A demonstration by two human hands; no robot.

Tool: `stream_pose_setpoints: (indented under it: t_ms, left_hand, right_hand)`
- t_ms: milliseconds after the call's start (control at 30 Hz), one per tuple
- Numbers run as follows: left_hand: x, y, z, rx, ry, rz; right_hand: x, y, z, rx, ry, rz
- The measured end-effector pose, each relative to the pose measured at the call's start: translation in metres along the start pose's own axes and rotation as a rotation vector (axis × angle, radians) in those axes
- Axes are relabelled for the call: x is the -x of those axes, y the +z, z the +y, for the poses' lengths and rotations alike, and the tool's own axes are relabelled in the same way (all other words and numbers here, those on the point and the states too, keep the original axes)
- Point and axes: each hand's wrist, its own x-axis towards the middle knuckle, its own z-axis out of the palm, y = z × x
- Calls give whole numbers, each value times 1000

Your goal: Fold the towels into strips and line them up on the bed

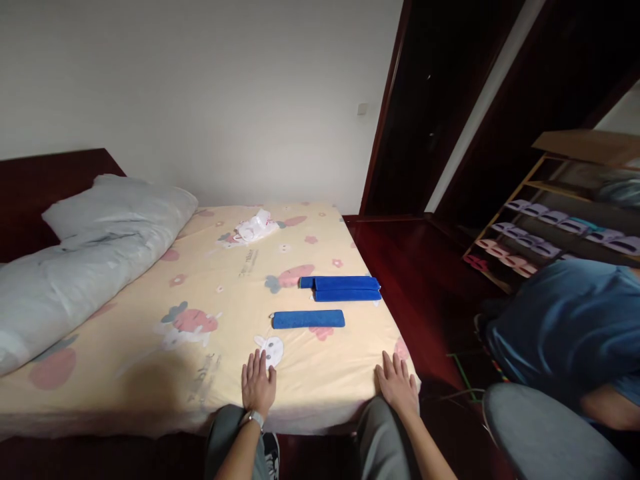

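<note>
My left hand (259, 382) lies flat on the patterned bedsheet (225, 373), palm down, fingers stretched out; a watch (253, 419) is on that wrist. My right hand (397, 382) rests the same way near the right corner of the bed, holding nothing. Beyond the hands, apart from both, lies a narrow folded blue cloth (309, 319). Farther back is a wider, darker blue folded cloth (346, 289), close to the bed's right edge, with a smaller folded part sticking out at its left end.
A crumpled white plastic bag (255, 227) lies toward the back of the bed. A bunched grey quilt (100, 260) covers the left side. At right are a shoe rack (520, 177) with several slippers, a person in a blue shirt (545, 333) and a grey round seat (545, 427).
</note>
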Motion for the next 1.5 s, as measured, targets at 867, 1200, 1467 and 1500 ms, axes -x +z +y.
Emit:
stream_pose_setpoints:
  t_ms: [867, 1200, 1467, 1500]
  left_hand:
    - [1, -1, -1, -17, 22, 11]
    - [0, -1, -1, 10, 9, 7]
    - [-1, -2, 0, 2, 7, -6]
    - [-1, -2, 0, -3, 7, -5]
  right_hand:
    - [-1, 17, 6, -146, -113, 525]
    - [-4, 19, 8, -159, -135, 579]
    - [-5, 21, 12, -239, -146, 538]
    - [-6, 22, 13, -258, -133, 534]
